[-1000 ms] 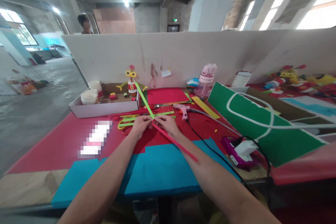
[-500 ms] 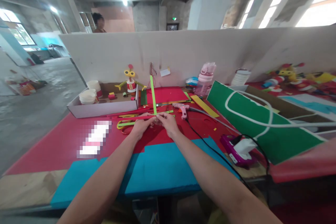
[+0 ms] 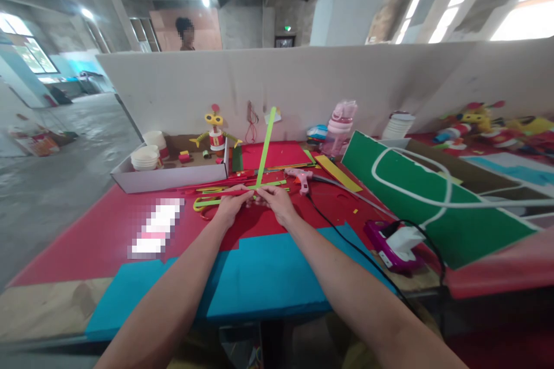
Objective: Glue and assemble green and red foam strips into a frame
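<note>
My left hand (image 3: 236, 203) and my right hand (image 3: 276, 202) meet above the red tabletop, fingertips pinched close together. From between them a long light-green paper strip (image 3: 266, 147) stands up, leaning right; its lower end is at my right fingertips. A thin red paper strip (image 3: 234, 192) runs across the left fingers to the same meeting point. Another green strip (image 3: 208, 203) reaches out left from under my left hand, over yellow-orange scissor handles (image 3: 199, 210). How the strips join is hidden by the fingers. Just beyond my right hand lies a pink glue gun (image 3: 300, 177).
A white tray (image 3: 173, 177) with paper cups and a toy figure (image 3: 215, 131) stands back left. A blue sheet (image 3: 268, 277) lies in front. At right are a purple power strip (image 3: 392, 248), cables and a green board (image 3: 411, 202). A person (image 3: 186, 33) is behind the partition.
The upright green strip has swung from leaning left to leaning right. My hands have hardly moved. The person behind the partition has shifted right.
</note>
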`<state>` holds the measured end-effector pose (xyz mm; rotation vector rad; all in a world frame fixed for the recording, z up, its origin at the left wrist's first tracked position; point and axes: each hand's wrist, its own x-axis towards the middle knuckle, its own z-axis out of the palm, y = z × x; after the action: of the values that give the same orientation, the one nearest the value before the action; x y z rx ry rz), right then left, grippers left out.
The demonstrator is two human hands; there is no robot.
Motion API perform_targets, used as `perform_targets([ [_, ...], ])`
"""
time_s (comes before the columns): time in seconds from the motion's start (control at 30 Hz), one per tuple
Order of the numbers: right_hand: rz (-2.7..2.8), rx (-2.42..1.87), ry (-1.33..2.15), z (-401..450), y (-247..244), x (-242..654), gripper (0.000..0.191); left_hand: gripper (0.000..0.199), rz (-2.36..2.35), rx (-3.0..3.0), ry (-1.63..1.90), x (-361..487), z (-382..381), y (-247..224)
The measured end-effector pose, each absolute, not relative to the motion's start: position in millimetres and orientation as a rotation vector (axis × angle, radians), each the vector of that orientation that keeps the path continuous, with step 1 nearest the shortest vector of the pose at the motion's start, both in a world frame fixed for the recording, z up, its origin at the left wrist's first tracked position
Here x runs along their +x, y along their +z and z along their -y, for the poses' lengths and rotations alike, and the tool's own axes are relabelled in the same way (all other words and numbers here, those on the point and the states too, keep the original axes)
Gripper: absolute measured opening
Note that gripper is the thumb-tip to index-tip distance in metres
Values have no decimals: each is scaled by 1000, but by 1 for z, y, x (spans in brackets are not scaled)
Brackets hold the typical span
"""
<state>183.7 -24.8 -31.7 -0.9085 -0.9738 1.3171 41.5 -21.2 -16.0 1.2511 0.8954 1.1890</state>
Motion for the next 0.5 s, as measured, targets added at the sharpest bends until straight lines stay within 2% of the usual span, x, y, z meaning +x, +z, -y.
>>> perform_targets([
  [0.5,1093,-989,1175,22,-34,182,34,31,-918,1217,1196,43,16,-23],
])
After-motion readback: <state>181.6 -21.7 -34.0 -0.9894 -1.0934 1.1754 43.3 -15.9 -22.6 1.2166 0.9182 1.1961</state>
